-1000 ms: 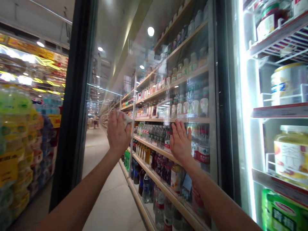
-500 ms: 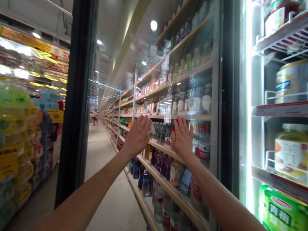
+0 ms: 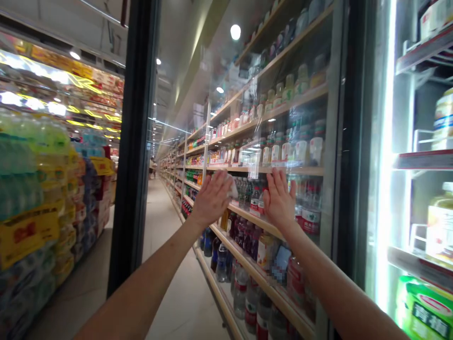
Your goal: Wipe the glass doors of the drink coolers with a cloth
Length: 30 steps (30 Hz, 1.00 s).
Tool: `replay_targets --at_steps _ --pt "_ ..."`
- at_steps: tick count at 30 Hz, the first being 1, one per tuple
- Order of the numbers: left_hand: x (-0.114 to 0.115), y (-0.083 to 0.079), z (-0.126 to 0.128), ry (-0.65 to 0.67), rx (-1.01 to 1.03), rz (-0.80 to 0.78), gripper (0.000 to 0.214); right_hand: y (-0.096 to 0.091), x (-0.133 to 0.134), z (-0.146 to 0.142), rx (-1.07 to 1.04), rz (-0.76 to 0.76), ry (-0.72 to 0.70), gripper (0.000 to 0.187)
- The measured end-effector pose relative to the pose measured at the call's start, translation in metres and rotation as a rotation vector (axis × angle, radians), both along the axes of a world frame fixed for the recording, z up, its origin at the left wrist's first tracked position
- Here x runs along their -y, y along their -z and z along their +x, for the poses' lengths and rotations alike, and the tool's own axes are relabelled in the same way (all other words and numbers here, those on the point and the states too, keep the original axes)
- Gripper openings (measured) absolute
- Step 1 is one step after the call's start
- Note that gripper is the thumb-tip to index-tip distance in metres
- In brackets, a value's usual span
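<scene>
Head view, centre: left hand (image 3: 212,198) flat against glass door (image 3: 184,71), fingers close together over white cloth (image 3: 232,186), cloth pinned between fingertips and pane. Just right of it, right hand (image 3: 279,200) flat on the same pane, fingers spread, clear of the cloth. Door's black frame edge (image 3: 136,141) upright left of centre; door's right side meeting lit fridge shelves (image 3: 421,160) at far right, jars and green packs on them. Open room only below and left of the forearms: pale aisle floor (image 3: 166,283) running away toward mid-frame. Through the glass, long drink shelves (image 3: 247,222); stacked bottle packs (image 3: 35,189) blurred along the left edge.
</scene>
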<state>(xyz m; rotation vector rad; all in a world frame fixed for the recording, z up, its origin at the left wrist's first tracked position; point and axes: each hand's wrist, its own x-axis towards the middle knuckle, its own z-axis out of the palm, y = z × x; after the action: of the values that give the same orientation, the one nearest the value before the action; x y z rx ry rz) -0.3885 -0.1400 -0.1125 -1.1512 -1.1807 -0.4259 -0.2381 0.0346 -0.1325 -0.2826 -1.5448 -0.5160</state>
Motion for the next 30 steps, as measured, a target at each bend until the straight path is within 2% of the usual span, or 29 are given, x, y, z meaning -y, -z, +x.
replay_targets --at_steps 2,4,5,8,9,10,13,15,20,22,25,26,27,30 --pt "0.01 -0.005 -0.007 -0.016 0.169 0.249 0.053 0.0 -0.001 0.0 -0.004 0.0 0.004 0.054" --pt "0.015 -0.005 -0.01 -0.038 0.202 0.342 0.052 0.001 -0.001 0.0 -0.003 -0.006 0.005 0.055" --pt "0.015 -0.002 -0.009 -0.048 0.145 0.296 0.052 0.001 -0.001 0.0 -0.001 -0.008 0.005 0.055" --pt "0.013 0.011 -0.003 -0.072 -0.105 0.024 0.047 0.0 0.0 0.0 0.006 -0.015 0.023 0.054" --pt "0.013 0.013 -0.003 -0.085 -0.134 -0.012 0.046 0.0 0.001 0.0 0.011 -0.02 0.035 0.053" --pt "0.014 0.012 -0.004 -0.101 -0.117 0.004 0.046 0.0 0.002 0.0 0.017 -0.028 0.046 0.052" --pt "0.017 0.001 -0.008 -0.157 0.095 0.22 0.049 0.0 0.006 -0.003 0.017 -0.043 0.055 0.053" --pt "0.011 -0.006 -0.004 -0.166 0.157 0.267 0.051 0.0 0.007 -0.005 0.0 -0.032 0.043 0.055" --pt "-0.01 0.002 0.016 -0.098 -0.125 -0.112 0.052 0.002 0.002 -0.005 -0.023 0.005 0.013 0.055" --pt "-0.007 0.002 0.012 -0.089 -0.077 -0.079 0.054 0.003 0.0 -0.002 -0.033 0.013 -0.008 0.053" --pt "0.004 -0.009 0.0 -0.088 0.182 0.197 0.058 0.0 0.009 -0.001 -0.046 0.044 -0.088 0.052" --pt "0.006 -0.012 -0.001 -0.075 0.233 0.241 0.06 -0.002 0.016 -0.003 -0.03 0.06 -0.137 0.051" --pt "0.007 -0.014 -0.001 -0.051 0.242 0.227 0.062 -0.005 0.025 -0.006 0.008 0.078 -0.194 0.05" --pt "0.007 -0.017 0.006 0.057 0.137 -0.011 0.071 -0.017 0.06 -0.022 0.192 0.076 -0.316 0.049"
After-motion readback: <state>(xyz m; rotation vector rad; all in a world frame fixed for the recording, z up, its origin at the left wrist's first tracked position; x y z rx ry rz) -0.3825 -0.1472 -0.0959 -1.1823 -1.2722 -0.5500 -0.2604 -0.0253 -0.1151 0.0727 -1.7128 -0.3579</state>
